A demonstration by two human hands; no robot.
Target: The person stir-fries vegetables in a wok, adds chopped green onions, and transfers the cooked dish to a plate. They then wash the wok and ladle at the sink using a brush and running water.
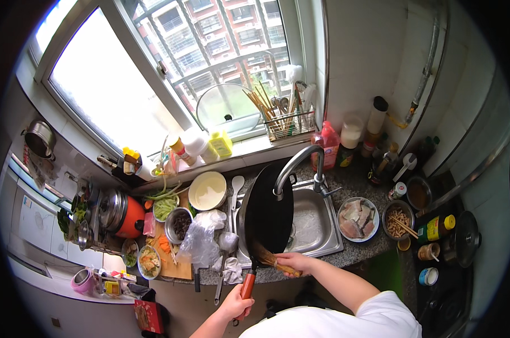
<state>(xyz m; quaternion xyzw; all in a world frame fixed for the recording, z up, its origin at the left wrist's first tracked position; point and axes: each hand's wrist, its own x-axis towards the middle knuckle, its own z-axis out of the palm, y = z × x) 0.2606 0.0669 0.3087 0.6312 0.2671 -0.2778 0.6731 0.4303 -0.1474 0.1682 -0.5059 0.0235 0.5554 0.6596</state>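
My left hand (236,302) grips the reddish handle of a large black wok (268,211), which is tilted over the steel double sink (316,219) beneath the curved faucet (297,162). A bundled bamboo wok brush (280,265) is in my right hand (297,264), its bristles against the near part of the wok's inside, close to the handle. On the counter right of the sink stands a plate of raw fish pieces (358,219). Beyond it is a metal bowl of browned strips (398,219) with chopsticks across it.
Left of the sink are a cream-coloured bowl (207,191), a plastic bag (202,236), a cutting board (181,270), a knife handle (197,280) at the counter edge and a red rice cooker (130,216). Bottles line the back right, including red dish soap (325,148). A lidded pot (464,238) stands far right.
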